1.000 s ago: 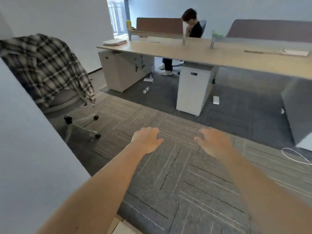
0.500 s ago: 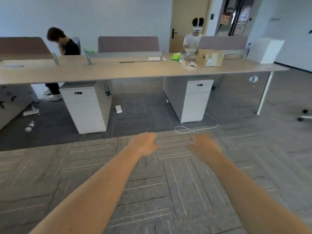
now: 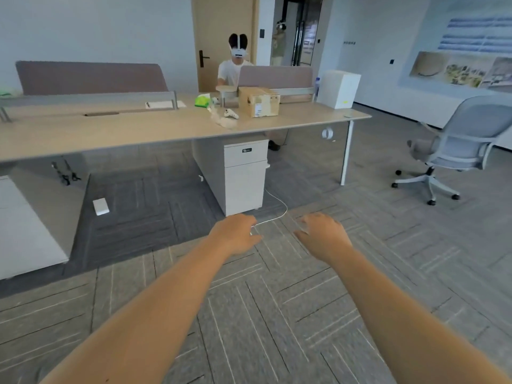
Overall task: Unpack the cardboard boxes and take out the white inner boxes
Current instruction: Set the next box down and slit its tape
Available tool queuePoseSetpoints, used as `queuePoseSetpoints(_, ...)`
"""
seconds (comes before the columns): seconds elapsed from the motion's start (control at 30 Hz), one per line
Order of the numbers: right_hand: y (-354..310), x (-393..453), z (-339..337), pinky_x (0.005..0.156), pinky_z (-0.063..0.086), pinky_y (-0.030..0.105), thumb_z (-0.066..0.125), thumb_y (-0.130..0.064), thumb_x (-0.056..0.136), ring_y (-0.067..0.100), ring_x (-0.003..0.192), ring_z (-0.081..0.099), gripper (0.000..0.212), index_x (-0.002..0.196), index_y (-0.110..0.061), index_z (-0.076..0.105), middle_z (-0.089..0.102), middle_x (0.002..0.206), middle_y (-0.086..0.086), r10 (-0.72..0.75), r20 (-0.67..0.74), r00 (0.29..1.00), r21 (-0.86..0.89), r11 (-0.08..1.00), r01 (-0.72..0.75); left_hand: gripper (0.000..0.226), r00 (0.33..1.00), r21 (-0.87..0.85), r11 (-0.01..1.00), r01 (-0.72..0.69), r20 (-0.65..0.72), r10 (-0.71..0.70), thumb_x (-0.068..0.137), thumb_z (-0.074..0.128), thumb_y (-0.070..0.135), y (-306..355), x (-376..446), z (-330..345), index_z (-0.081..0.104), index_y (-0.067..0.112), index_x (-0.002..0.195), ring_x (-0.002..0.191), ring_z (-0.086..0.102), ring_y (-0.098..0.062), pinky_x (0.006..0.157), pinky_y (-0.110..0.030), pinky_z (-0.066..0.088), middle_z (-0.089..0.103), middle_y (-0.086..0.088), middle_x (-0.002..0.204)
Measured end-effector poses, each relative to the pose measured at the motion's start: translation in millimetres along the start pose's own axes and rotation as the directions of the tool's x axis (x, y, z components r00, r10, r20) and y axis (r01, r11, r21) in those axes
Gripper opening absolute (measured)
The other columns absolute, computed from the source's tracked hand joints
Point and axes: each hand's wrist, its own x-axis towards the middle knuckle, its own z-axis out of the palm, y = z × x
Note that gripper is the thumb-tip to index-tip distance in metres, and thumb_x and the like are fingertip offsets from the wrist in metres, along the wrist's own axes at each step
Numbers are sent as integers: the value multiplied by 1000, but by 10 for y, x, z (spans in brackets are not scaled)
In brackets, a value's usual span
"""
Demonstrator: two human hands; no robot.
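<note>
I am seeing the long desk (image 3: pixel 166 128) carrying a white box (image 3: pixel 338 89) at its right end and a cardboard box (image 3: pixel 259 101) beside it. My left hand (image 3: pixel 235 234) and right hand (image 3: pixel 322 235) are hovering over carpet, each grip loose and holding nothing.

My left hand (image 3: pixel 235 235) & right hand (image 3: pixel 324 236) hang side by side over the grey carpet floor (image 3: pixel 263 314). Ahead, on the long wooden desk (image 3: pixel 110 131): brown cardboard box (image 3: pixel 259 101), w/ tall white box (image 3: pixel 338 89) to its right. Grey office chair (image 3: pixel 454 145) far right.
</note>
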Motion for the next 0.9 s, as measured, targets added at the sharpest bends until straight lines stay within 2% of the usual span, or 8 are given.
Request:
queuePoseSetpoints(0.17,298,802,67,98,36,35,40,-34,96,25,117,48,38,124,-10,50,53,128,9,63,26,998,12,998,-63,48,998,-20,999,-45,44,46,96,46,37,-56,963,-50,42,11,136,129,41,-23,103,-35,37,43,-5,142)
queuePoseSetpoints(0.33,418,1902,-14,98,36,36,40,-32,97,26,117,49,37,124,-9,49,52,128,10,114,31,993,68,991,-116,47,995,-1,997,-79,61,79,96,45,37,-206,2120,-297,42,12,136,124,45,-24,100,-35,39,46,-7,139)
queuePoseSetpoints(0.47,495,2738,-187,97,37,35,41,-33,97,25,115,50,37,122,-9,51,53,126,9,133,5,991,117,984,-133,49,994,-2,994,-106,37,106,94,48,36,-258,3005,-642,42,13,137,127,43,-24,103,-35,37,44,-6,141)
queuePoseSetpoints(0.63,781,3571,-244,101,35,36,41,-35,97,24,119,48,40,128,-11,47,50,131,8,182,24,983,155,971,-184,47,988,0,989,-147,52,147,95,48,36,-197,3928,-846,43,11,135,125,45,-24,100,-34,38,46,-7,139)
queuePoseSetpoints(0.9,1535,5084,-244,102,36,37,40,-35,97,25,119,48,40,127,-10,48,51,130,9,145,28,989,161,976,-148,49,990,26,992,-127,58,125,97,45,35,11,5504,-944,38,11,139,126,44,-23,100,-32,36,42,-7,142)
